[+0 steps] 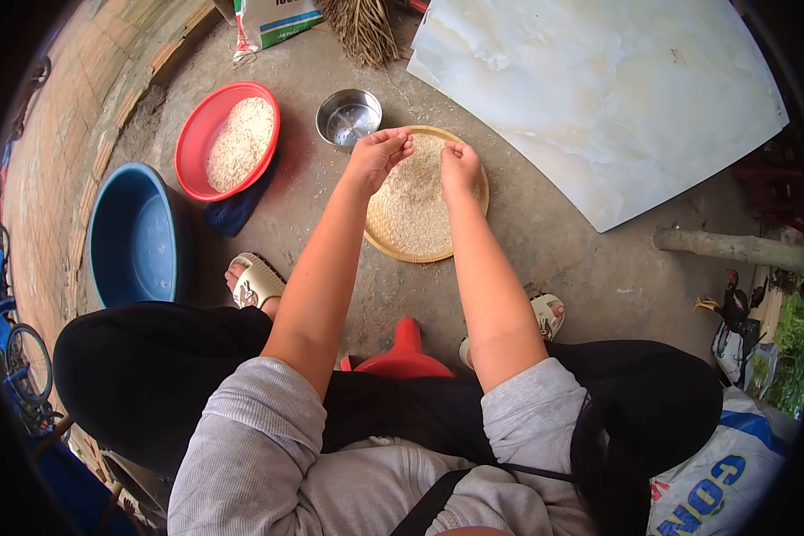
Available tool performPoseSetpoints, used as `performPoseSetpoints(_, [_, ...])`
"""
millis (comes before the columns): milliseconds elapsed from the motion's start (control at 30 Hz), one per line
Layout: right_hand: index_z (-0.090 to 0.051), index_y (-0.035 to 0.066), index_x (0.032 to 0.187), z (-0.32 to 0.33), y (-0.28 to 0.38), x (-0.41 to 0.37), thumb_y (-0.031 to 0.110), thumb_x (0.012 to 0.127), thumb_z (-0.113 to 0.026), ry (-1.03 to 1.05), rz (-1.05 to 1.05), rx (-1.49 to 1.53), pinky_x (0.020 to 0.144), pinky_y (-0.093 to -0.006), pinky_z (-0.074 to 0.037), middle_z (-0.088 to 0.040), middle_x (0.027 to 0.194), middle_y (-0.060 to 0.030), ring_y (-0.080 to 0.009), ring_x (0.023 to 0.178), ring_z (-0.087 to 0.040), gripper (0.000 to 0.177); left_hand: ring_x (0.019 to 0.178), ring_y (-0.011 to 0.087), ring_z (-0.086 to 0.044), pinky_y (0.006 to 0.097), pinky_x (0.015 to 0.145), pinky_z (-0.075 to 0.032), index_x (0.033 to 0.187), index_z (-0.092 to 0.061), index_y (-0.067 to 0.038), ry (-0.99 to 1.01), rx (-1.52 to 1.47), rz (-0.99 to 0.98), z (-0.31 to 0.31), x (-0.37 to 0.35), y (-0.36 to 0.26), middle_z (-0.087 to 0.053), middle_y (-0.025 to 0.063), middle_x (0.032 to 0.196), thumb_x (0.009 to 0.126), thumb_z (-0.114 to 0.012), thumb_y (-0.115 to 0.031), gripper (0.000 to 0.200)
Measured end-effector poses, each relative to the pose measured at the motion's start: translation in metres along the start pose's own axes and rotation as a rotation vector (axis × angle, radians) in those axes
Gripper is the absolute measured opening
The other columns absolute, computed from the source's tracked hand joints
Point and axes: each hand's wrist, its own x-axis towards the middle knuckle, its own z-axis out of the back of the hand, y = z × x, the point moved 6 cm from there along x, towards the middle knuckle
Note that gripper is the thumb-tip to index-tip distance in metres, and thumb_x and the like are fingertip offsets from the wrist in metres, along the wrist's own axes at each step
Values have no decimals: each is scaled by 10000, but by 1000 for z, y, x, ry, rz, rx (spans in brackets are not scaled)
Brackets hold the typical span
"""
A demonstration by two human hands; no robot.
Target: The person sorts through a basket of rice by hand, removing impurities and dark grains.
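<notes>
A round, shallow yellow tray [485,198] lies on the ground in front of me, covered with pale grains [413,213] that look like rice. Over its far left part is my left hand [382,156], thumb and fingertips pinched together. My right hand [460,168] is above the tray's far right part, its fingers curled closed and the tips facing the left hand. Whatever the fingertips hold, if anything, is too small to make out. Just beyond the left hand stands a round steel bowl [348,121], with a few small specks inside.
At left are a red basin [192,143] of pale grains, tilted on a dark cloth [232,213], and a blue tub [134,246]. A marbled sheet [598,98] lies at far right. A broom [362,31] lies beyond. A red stool [404,357] is beneath me.
</notes>
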Motion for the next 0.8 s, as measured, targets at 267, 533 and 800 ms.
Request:
performPoseSetpoints(267, [-632, -28, 934, -30, 62, 3, 54, 844, -632, 294, -83, 281, 702, -248, -507, -660, 831, -83, -140, 744, -631, 122, 655, 101, -590, 220, 632, -535, 890, -608, -9, -71, 45, -15, -5, 16, -17, -620, 31, 769, 895, -632, -170, 163])
performPoseSetpoints(533, [-615, -17, 900, -49, 103, 7, 133, 904, -599, 678, -131, 269, 717, -259, -531, -639, 820, -66, -122, 727, -613, 150, 536, 70, -511, 215, 513, -451, 746, -567, -88, -95, 165, 31, -1, 8, -42, -570, -13, 651, 907, -617, -312, 280])
performPoseSetpoints(800, [-606, -3, 830, -37, 119, 1, 228, 929, -573, 976, -145, -64, 674, -269, -529, -618, 759, -53, -115, 677, -599, 253, 750, 133, -643, 268, 721, -546, 1003, -625, 21, 193, 737, 155, 4, -7, -26, -663, 73, 860, 910, -565, -106, 168])
